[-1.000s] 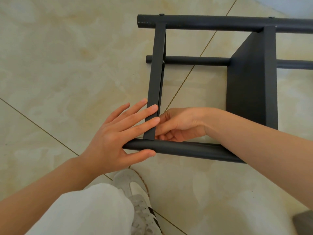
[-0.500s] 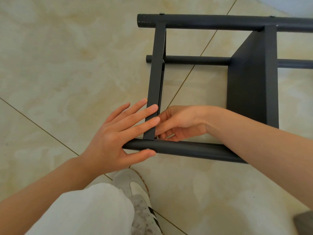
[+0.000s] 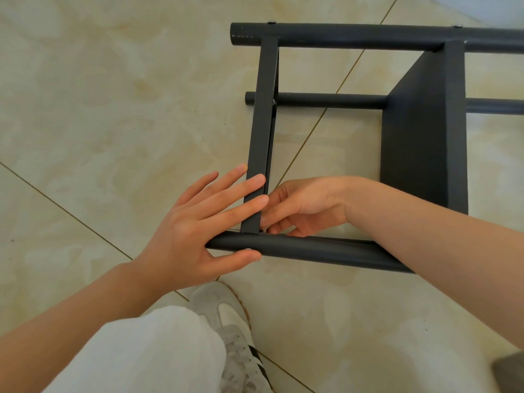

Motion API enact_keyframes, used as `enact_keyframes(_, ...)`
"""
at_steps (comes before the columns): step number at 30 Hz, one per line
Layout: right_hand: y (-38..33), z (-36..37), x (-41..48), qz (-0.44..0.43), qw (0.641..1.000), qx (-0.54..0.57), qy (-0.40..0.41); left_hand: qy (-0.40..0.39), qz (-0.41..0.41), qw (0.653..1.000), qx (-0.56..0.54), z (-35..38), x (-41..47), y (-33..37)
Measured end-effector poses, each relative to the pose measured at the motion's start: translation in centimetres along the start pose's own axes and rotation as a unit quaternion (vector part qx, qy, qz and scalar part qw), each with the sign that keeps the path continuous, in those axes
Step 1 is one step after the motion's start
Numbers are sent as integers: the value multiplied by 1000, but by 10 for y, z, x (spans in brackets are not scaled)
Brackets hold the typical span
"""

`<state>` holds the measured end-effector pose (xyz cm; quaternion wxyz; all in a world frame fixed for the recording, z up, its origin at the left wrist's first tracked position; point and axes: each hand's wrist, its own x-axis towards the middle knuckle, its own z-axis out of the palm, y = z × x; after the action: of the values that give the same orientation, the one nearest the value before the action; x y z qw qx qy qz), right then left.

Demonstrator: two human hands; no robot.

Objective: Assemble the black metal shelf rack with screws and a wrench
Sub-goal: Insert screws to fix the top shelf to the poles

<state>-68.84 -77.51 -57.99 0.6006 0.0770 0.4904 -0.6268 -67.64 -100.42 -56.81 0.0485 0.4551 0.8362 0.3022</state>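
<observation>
Rack lies on its side on the tile floor. The long axis runs left-right across my view; the tube ends point left and the right side is cut off by the frame edge.

Three tubes are visible: far tube, a lower middle tube and near tube. Flat cross bar runs from the far tube to the near tube, at right angles to both. The dark shelf panel stands on edge further right.

Hidden or unclear:
- Right forearm covers the near tube's right stretch.
- The joint where cross bar meets near tube is mostly behind fingers. A small bright screw head shows on the near tube by the left thumb.
- Two screw heads sit on top of the far tube, tiny.
- Grey object sits in the bottom right corner, cropped, can't identify.

Hands:
- Left hand is flat, fingers straight and spread. The fingers press across the cross bar's lower end and the thumb lies along the near tube.
- Right hand is inside the frame, just right of the cross bar. Its fingers curl toward the joint with the tips right at the corner. I can't tell whether they pinch anything.

White trouser leg and shoe are below the near tube.
</observation>
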Motion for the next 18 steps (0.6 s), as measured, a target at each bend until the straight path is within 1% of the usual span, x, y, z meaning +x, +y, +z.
enact_keyframes(18, -1, 2, 0, 21, 999, -22, 30, -1, -1, 1000, -8, 1, -1, -1)
